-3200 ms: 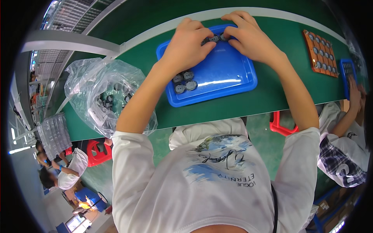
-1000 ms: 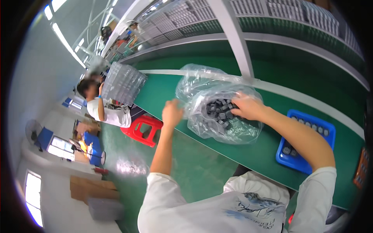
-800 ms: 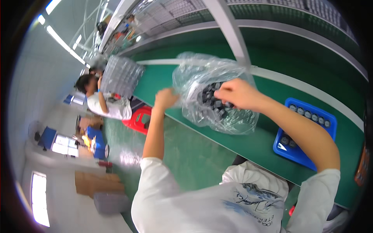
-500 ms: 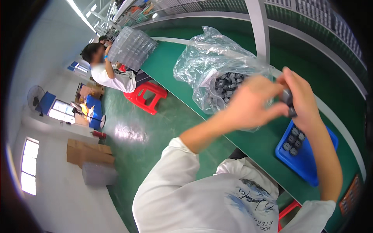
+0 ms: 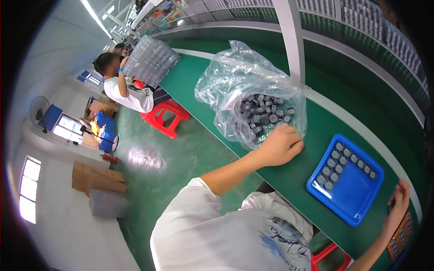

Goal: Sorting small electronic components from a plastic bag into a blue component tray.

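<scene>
My left hand (image 5: pixel 282 144) is curled, knuckles up, at the near edge of a clear plastic bag (image 5: pixel 226 72). A dark speck shows by its thumb tip; the fingers hide what they hold. Small grey round plastic parts (image 5: pixel 262 108) lie heaped in the bag's mouth. To the right, a blue tray (image 5: pixel 346 194) carries several of the same parts in rows along its left and far sides. Beyond the tray, my right hand (image 5: pixel 398 201) has bent fingers around a small dark part, mostly hidden, above an orange-brown tray (image 5: pixel 400 237) with grey pieces in it.
The green table (image 5: pixel 298 176) runs along a white upright post (image 5: pixel 291 49). Farther left, a seated person (image 5: pixel 131 90) handles stacked clear plastic trays (image 5: pixel 151 58). A red stool (image 5: pixel 165 117) stands on the floor near that person; cartons (image 5: pixel 97 176) sit by the wall.
My hands were together over the table around dark parts; they have parted. The left moved down to the bag's edge, the right down toward the orange-brown tray. The blue tray now shows fully.
</scene>
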### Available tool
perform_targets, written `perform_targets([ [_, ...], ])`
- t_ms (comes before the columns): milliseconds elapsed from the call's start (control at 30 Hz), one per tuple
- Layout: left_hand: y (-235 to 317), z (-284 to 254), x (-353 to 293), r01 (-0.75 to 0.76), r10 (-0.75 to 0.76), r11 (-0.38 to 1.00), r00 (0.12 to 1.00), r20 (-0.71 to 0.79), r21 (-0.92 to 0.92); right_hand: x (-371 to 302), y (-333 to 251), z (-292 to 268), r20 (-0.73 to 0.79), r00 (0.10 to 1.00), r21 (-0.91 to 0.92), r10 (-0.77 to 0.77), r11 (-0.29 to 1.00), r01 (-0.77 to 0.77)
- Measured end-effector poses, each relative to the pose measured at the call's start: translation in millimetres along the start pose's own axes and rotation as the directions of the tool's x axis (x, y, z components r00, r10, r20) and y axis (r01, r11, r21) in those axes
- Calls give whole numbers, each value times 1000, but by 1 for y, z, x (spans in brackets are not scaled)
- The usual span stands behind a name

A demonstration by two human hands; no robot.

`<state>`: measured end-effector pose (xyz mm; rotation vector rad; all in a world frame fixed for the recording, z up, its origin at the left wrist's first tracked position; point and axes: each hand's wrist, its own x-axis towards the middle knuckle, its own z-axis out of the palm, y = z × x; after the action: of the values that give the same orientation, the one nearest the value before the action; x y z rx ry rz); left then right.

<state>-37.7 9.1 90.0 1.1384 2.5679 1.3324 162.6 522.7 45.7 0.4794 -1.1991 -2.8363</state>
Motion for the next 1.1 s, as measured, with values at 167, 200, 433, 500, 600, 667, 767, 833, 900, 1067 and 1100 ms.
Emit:
perform_targets([
  [167, -27, 4, -12, -64, 90, 898, 995, -38, 435, 4, 14, -71, 749, 660, 234, -54, -911, -340],
  [200, -27, 0, -14, 66, -22, 928, 992, -121, 367, 18, 48, -78, 702, 709, 432, 62, -829, -355],
  [433, -28, 8, -7, 182, -184, 983, 979, -84, -27, 33, 81, -86, 884, 396, -167, -249, -959, -229],
  [500, -40, 12, -5, -155, 163, 924, 987, 4, 350, 26, 65, -77, 832, 391, -396, -394, -915, -80],
  [600, -32, 11, -2, -104, 121, 904, 993, -14, 415, 13, 71, -64, 747, 353, -646, -564, -740, 186],
  [667, -37, 9, -6, -104, 129, 940, 990, -56, 326, -7, 52, -55, 738, 378, -659, -558, -716, 230],
  [767, -31, 1, -20, 59, -10, 969, 979, -202, 241, -21, 55, -60, 789, 384, -518, -480, -855, -4],
  [833, -31, 0, -22, -10, 47, 946, 993, -105, 325, -29, 66, -67, 811, 367, -418, -456, -890, -182],
  [900, -31, 1, -27, -53, 45, 932, 999, 30, 358, -37, 68, -78, 753, 558, -169, -349, -922, -348],
  [1067, -27, -16, -22, -127, 126, 941, 992, 23, 315, -28, 96, -96, 692, 646, -33, -322, -908, -417],
  [1100, -23, -18, -26, 89, -72, 933, 996, -61, 348, -29, 97, -96, 690, 655, -23, -309, -913, -407],
])
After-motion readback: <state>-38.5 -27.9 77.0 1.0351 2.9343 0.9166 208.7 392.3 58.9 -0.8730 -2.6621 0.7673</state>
